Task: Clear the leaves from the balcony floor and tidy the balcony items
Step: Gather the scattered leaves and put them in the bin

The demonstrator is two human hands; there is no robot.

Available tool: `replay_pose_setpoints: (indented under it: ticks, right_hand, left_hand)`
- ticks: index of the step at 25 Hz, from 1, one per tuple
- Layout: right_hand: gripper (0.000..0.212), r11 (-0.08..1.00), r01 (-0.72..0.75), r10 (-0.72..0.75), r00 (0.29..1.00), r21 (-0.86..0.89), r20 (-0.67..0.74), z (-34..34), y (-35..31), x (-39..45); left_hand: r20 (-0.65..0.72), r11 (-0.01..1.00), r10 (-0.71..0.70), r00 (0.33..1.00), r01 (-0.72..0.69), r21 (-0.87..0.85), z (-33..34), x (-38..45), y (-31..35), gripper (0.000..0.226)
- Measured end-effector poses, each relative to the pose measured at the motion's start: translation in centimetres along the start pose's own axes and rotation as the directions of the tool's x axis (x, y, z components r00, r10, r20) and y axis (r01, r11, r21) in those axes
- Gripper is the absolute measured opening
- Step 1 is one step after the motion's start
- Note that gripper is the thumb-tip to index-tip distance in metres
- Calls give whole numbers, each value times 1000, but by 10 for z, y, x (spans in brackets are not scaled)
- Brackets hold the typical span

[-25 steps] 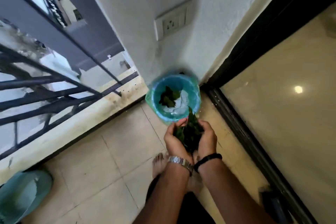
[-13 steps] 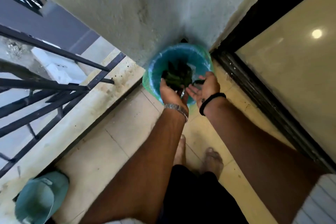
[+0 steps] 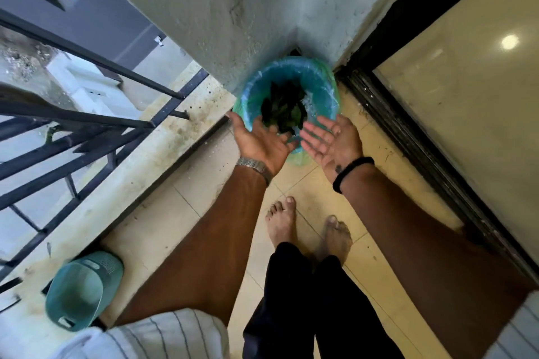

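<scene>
A round bin (image 3: 320,84) lined with a blue-green plastic bag stands in the balcony corner against the wall. A heap of dark green leaves (image 3: 284,111) lies inside it. My left hand (image 3: 262,141) hovers palm up over the bin's near rim, fingers spread and empty. Beside it, my right hand (image 3: 331,140) is also palm up and empty, fingers apart, just at the rim. A metal watch sits on the left wrist and a black band on the right wrist.
A teal plastic basket (image 3: 80,290) lies tipped on the ledge at lower left. A dark metal railing (image 3: 87,137) runs along the left edge. A sliding-door track (image 3: 423,154) and glass door bound the right. My bare feet (image 3: 306,230) stand on beige tiles.
Both hands held a bunch of leaves a second ago; they moved over the bin, opened, and the leaves dropped in. The hands are now empty and spread.
</scene>
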State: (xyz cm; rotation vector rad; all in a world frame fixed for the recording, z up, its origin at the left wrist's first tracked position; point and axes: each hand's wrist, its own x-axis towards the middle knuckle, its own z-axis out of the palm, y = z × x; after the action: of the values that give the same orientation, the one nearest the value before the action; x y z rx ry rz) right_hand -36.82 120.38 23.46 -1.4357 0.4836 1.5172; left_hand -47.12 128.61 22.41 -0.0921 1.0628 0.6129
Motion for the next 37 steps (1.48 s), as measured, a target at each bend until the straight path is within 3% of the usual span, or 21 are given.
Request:
replay_pose_setpoints:
  ticks: [1,2,6,8,11,14,17,19,21,23,25,28,30,33,35,37]
  right_hand:
    - [48,1000,-2,2,1000,27,0,-7,4,-11]
    - [46,998,-9,10,1000,62,-8,-14,8,-23]
    - [40,989,-35,46,996,145,-75,-57,26,-94]
    - [40,985,-20,43,990,171,-132,-83,33,-148]
    - [43,970,27,17,983,241,-182,-120,46,-227]
    - [40,943,103,-33,976,316,-217,-154,55,-313]
    - [27,949,268,-202,922,166,-331,-192,77,-384]
    - [16,924,366,-376,827,-108,-417,-218,97,-423]
    - [21,873,357,-471,792,-332,-389,-248,117,-463]
    - [33,842,345,-507,768,-414,-392,-293,143,-512]
    - [35,852,351,-511,717,-388,-474,-345,172,-563]
    - [36,874,339,-485,632,-348,-604,-411,217,-626]
    - [38,884,330,-464,534,-331,-707,-452,252,-668]
    - [38,901,316,-400,343,-297,-850,-499,284,-712]
    - [38,924,297,-302,181,-241,-936,-528,314,-739]
    - [43,939,252,-265,94,-235,-960,-542,317,-752]
  left_hand:
    - [46,999,-22,999,23,-43,-20,-25,-4,90]
    - [7,999,-22,1000,22,-30,-28,-28,-7,82]
    - [-193,979,13,981,27,203,-31,-51,10,49]
    - [-204,909,74,976,18,417,-21,-93,8,37]
    - [-231,839,102,967,41,543,0,-158,-3,30]
    - [-199,754,34,979,106,648,33,-235,-46,27]
    - [-87,557,-37,996,93,825,56,-302,-115,27]
    - [-18,361,-110,994,57,931,69,-341,-163,32]
    - [-7,232,-177,984,49,972,70,-379,-213,40]
    - [28,115,-284,958,5,993,69,-424,-277,41]
    - [28,-25,-433,901,-44,999,66,-473,-348,38]
    - [-13,-331,-563,826,-211,920,56,-540,-439,27]
    - [-6,-464,-640,768,-380,800,47,-581,-496,18]
    - [122,-505,-765,633,-706,496,38,-605,-563,10]
    - [181,-411,-883,434,-899,151,25,-629,-621,10]
    - [184,-315,-934,306,-949,-22,26,-653,-650,30]
